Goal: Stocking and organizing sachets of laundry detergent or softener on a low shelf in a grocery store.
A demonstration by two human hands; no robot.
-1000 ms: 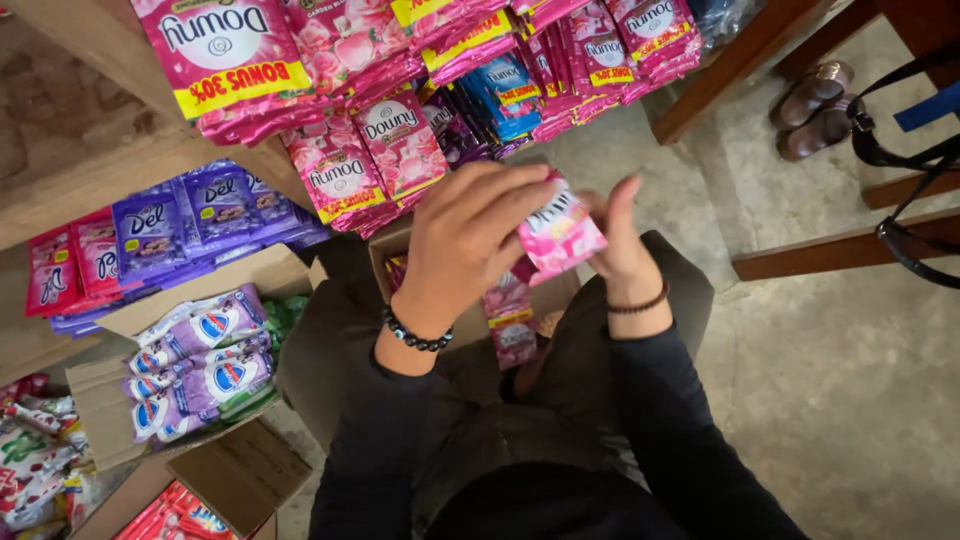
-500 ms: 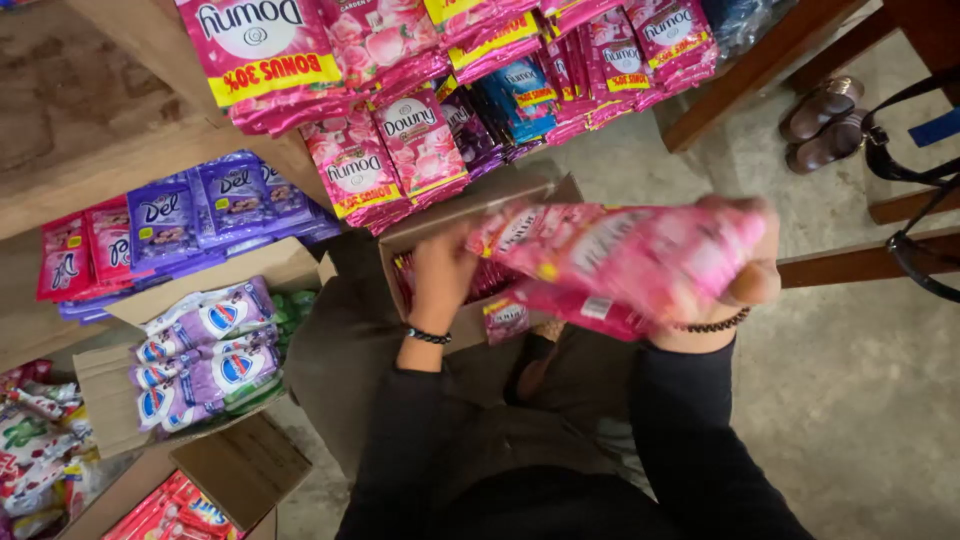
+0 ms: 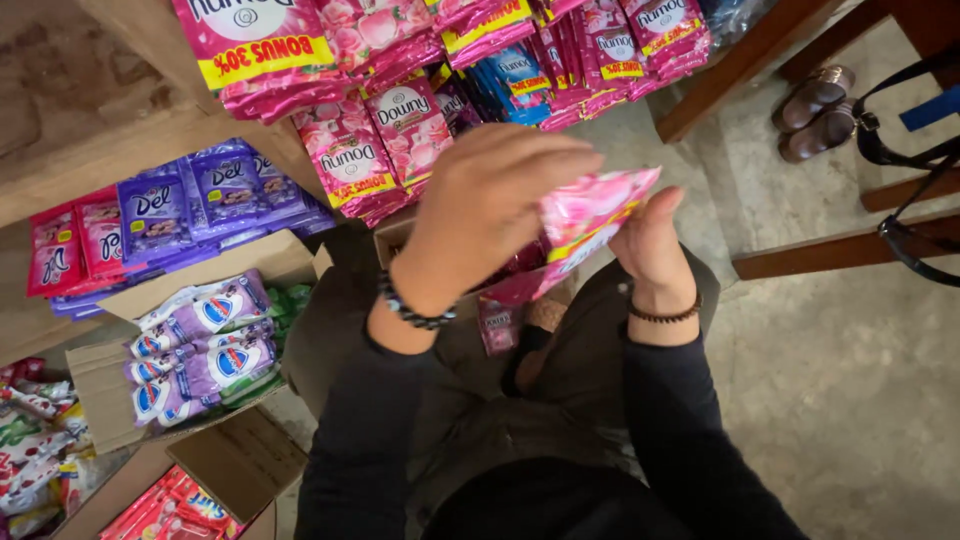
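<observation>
Head view looks down past dark sleeves onto a shop corner with a rough grey concrete floor (image 3: 850, 400). At the far left, red and purple sachets (image 3: 150, 225) hang along the edge of a wooden shelf (image 3: 110, 160), and below them an open cardboard box (image 3: 110, 390) holds purple-and-white packets (image 3: 195, 350); a second box (image 3: 240, 465) at the bottom left corner carries red packets. Along the top edge, rows of pink sachets (image 3: 350, 150) hang in strips, with a few blue ones (image 3: 515, 75) among them. In the middle, the left hand (image 3: 480, 215), a beaded bracelet at its wrist, curls over and grips the upper end of a strip of pink sachets (image 3: 585, 225). The strip runs down towards another carton (image 3: 400, 235) in front of the person's knees. The right hand (image 3: 650, 245), just beside the left, pinches the same strip from the other side, thumb up against it. Further right, wooden furniture legs (image 3: 830, 250) cross the floor, a pair of brown sandals (image 3: 815, 110) sits near the top right corner, and a black strap (image 3: 910, 160) hangs at the right edge.
</observation>
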